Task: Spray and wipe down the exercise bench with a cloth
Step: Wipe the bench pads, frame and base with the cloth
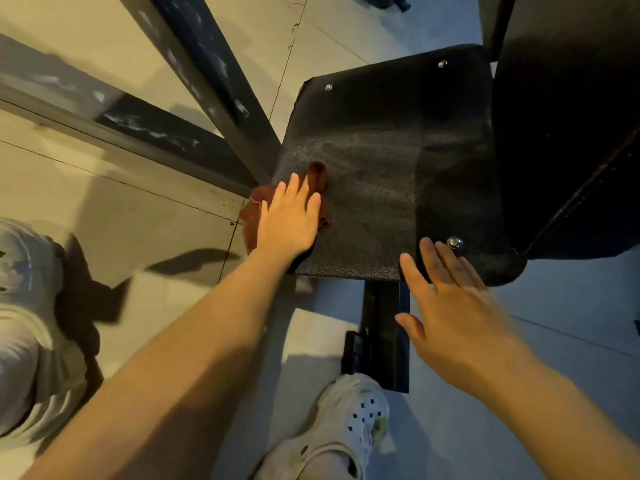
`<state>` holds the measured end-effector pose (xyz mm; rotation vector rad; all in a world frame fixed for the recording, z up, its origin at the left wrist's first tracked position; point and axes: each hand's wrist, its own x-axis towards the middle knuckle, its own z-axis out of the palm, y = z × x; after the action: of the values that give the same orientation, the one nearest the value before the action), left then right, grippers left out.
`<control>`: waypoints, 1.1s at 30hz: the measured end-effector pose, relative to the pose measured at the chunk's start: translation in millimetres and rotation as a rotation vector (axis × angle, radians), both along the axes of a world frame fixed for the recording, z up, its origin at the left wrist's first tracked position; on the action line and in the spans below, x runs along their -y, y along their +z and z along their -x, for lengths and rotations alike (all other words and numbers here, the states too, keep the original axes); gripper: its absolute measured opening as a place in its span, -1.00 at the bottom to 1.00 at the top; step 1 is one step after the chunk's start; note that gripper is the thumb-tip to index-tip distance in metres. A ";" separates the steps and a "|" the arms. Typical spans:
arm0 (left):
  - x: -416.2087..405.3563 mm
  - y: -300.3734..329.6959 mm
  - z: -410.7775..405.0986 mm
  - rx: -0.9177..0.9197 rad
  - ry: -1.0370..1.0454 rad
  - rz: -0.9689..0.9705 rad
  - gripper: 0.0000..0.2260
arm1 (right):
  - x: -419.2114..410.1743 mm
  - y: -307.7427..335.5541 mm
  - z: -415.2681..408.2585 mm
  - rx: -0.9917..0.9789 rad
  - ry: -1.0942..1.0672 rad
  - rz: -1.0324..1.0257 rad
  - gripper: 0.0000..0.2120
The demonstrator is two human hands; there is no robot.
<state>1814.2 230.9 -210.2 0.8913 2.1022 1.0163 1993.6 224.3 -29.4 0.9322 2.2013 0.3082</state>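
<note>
The black padded bench seat (pixel 391 161) fills the middle of the view, with metal studs near its corners and a faint sheen across its surface. A reddish-brown cloth (pixel 317 176) lies on the seat's left edge, partly hanging over it. My left hand (pixel 289 220) presses flat on the cloth with straight fingers. My right hand (pixel 446 306) hovers spread and empty above the seat's near right corner, fingertips close to a stud. No spray bottle is in view.
The black backrest pad (pixel 568 133) rises at the right. Dark metal frame bars (pixel 207 74) cross the tiled floor at the left. The bench's support post (pixel 381 327) stands below the seat, beside my shoe (pixel 349 424).
</note>
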 end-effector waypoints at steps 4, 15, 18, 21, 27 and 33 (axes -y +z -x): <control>-18.7 -3.0 15.5 -0.004 -0.009 0.051 -0.54 | -6.0 -2.9 -4.9 -0.034 0.021 0.021 -0.30; 64.9 46.0 -94.8 -0.045 0.022 -0.303 -0.57 | 6.0 9.0 -19.2 -0.094 0.105 -0.014 -0.34; 49.6 58.7 -105.4 -0.127 -0.098 -0.324 -0.54 | 11.4 20.7 -40.5 -0.160 0.092 -0.019 -0.36; 28.9 73.7 -106.0 -0.226 -0.267 -0.342 -0.51 | 4.7 18.7 -66.0 -0.286 0.182 -0.107 -0.26; 18.2 53.7 -64.3 -0.182 -0.234 -0.102 -0.52 | -3.9 1.0 -91.8 -0.398 0.369 -0.228 -0.43; 29.3 71.5 -83.6 -0.024 0.036 -0.150 -0.57 | -15.1 19.1 -121.4 -0.377 0.348 -0.212 -0.21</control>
<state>1897.9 201.6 -138.7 0.9454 2.0897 1.2005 2115.0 239.4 -10.4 0.7590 2.7257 0.5772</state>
